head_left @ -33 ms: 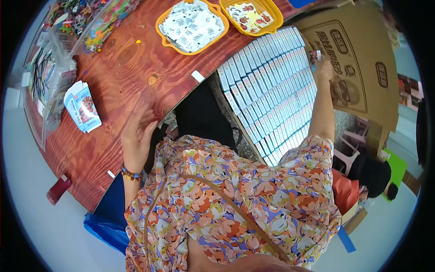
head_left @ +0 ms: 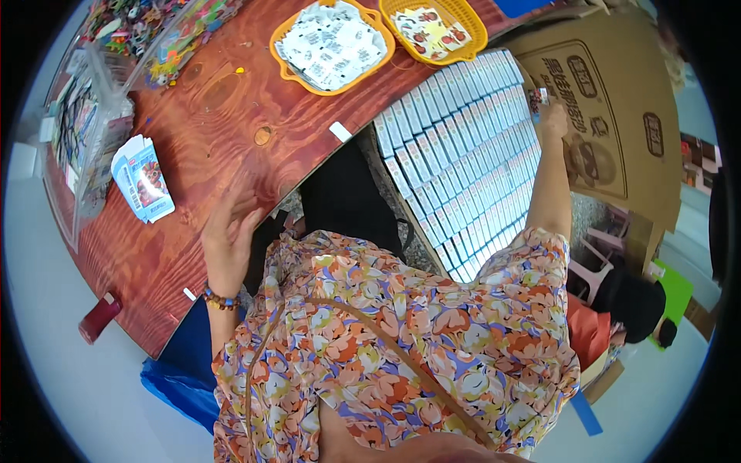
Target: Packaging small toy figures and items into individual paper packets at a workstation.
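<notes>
Left hand: the left hand (head_left: 229,231) lies open and flat on the near edge of the wooden table (head_left: 201,131), fingers spread, holding nothing; a beaded bracelet (head_left: 220,299) sits on its wrist.
Right hand: the right hand (head_left: 551,117) reaches out with a straight arm to the far end of the rows of boxes and pinches a small packet (head_left: 538,96) between its fingertips.
Small packet: it is at the far right corner of the stacked boxes, just beside the cardboard carton (head_left: 617,123); its detail is too small to tell.
Rows of boxes: many small pale blue and white boxes (head_left: 463,162) stand packed edge to edge in slanting rows, between the table edge and the carton.
Stack of cards: a small stack of blue and white cards (head_left: 143,179) lies on the table, well apart from the left hand.
Trays: an orange tray (head_left: 287,63) holds white sachets; a yellow basket (head_left: 472,38) beside it holds small printed packets.
Table's far left: clear bags of colourful small items (head_left: 154,38).
</notes>
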The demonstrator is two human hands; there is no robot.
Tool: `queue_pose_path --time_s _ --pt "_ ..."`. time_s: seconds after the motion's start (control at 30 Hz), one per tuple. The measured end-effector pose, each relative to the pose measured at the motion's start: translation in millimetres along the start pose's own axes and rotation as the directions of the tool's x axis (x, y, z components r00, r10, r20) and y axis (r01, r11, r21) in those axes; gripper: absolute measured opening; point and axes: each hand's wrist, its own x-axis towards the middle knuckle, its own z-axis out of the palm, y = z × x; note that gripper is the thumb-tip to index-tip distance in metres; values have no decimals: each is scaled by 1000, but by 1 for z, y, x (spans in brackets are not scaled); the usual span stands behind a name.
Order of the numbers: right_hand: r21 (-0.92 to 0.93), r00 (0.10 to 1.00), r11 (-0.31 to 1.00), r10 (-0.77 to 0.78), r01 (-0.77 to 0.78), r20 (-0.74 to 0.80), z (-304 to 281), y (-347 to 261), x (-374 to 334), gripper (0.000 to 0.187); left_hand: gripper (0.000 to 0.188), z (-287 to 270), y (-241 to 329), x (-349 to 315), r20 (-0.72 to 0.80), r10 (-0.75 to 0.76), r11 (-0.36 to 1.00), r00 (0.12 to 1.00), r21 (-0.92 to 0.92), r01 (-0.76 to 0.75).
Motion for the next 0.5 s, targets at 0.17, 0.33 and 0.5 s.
queue_pose_path --time_s 0.17,0.33,0.5 --pt "85 949 965 -259 247 180 97 -2 67 52 42 -45 -16 -35 -242 -201 976 949 36 215" --pt "4 715 726 -679 688 164 151 64 118 39 39 -69 -54 -32 -603 -51 981 796 117 152" --pt "327 914 918 -315 226 254 154 26 88 55 66 -125 -78 17 -688 219 838 692 496 228"
